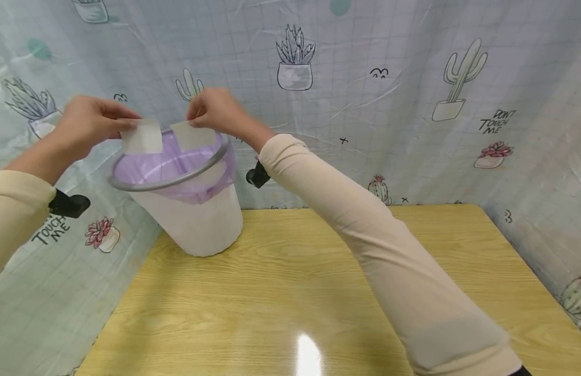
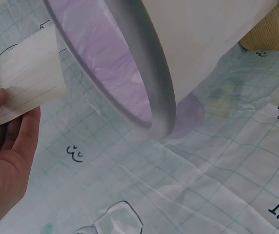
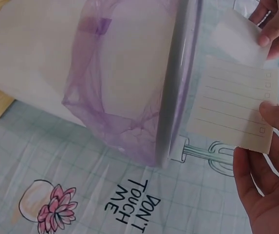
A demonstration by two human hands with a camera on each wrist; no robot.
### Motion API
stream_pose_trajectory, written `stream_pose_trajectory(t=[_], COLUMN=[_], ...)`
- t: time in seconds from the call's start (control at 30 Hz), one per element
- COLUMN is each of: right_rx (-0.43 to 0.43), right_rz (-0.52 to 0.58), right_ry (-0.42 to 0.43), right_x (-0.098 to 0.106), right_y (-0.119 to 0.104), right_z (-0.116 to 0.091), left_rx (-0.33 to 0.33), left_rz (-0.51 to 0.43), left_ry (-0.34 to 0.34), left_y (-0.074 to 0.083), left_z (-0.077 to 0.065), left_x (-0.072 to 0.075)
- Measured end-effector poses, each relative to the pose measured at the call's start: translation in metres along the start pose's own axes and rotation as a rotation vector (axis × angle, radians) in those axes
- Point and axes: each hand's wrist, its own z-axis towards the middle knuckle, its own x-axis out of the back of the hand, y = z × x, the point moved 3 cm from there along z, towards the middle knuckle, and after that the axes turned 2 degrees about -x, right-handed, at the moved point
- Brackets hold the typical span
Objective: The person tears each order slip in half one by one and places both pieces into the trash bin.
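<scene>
Above the mouth of a white trash bin (image 1: 196, 219), my left hand (image 1: 85, 125) pinches a small cream paper sheet (image 1: 143, 137) by its edge. Lines are printed on that sheet in the left wrist view. My right hand (image 1: 224, 112) pinches a second paper sheet (image 1: 194, 137), close beside the first. In the right wrist view this lined sheet (image 3: 234, 105) shows a column of small checkboxes. A purple trash bag (image 1: 151, 164) lines the bin and folds out over its side, held under a grey rim ring (image 1: 173, 183). Both sheets hang over the opening.
The bin stands at the back left of a wooden table (image 1: 271, 292). A curtain-like sheet (image 1: 375, 130) printed with cacti hangs behind and at the sides. Black wrist cameras (image 1: 258, 175) are strapped to both forearms.
</scene>
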Motion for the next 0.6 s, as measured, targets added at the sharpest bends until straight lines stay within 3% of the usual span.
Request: stream_pose_trajectory(t=[0.23,0.6], right_rx=[0.002,0.033], right_rz=[-0.03,-0.014], right_ry=[-0.006,-0.059], right_x=[-0.004,-0.011], right_y=[-0.001,0.005], right_z=[0.008,0.005], left_rx=[-0.006,-0.017], left_rz=[0.028,-0.113], left_ry=[-0.019,-0.052], left_y=[-0.001,0.001], left_z=[0.004,0.004], left_x=[-0.001,-0.006])
